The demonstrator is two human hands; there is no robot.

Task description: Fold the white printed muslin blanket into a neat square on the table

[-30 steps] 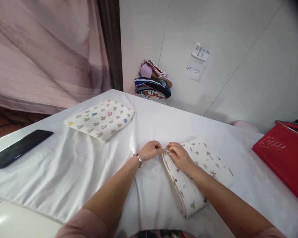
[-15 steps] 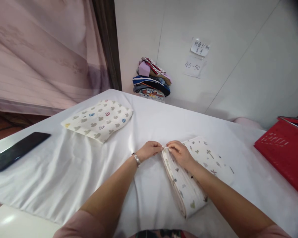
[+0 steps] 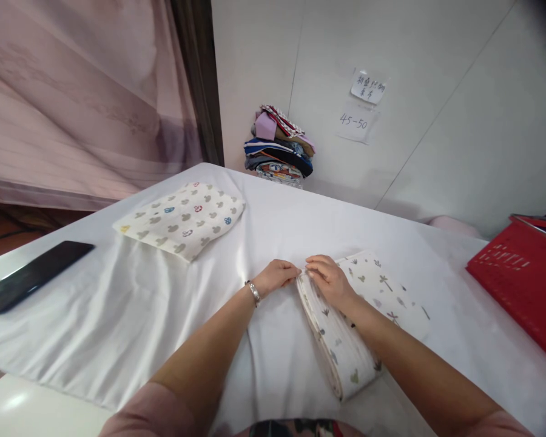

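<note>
A folded white cloth with small grey plant prints (image 3: 377, 294) lies on the white table cover in front of me. My left hand (image 3: 276, 276), with a bracelet on the wrist, pinches the cloth's far left corner with closed fingers. My right hand (image 3: 330, 279) rests on the same corner, its fingers curled over the folded edge. A second folded cloth with mushroom prints (image 3: 182, 220) lies apart at the far left.
A black phone (image 3: 30, 276) lies near the left table edge. A red plastic basket (image 3: 523, 285) stands at the right. A stack of folded coloured cloths (image 3: 279, 149) sits at the back against the wall. Paper notes hang on the wall; a pink curtain hangs left.
Both hands stay at the cloth's corner. The right hand's fingers have settled slightly flatter on the folded edge.
</note>
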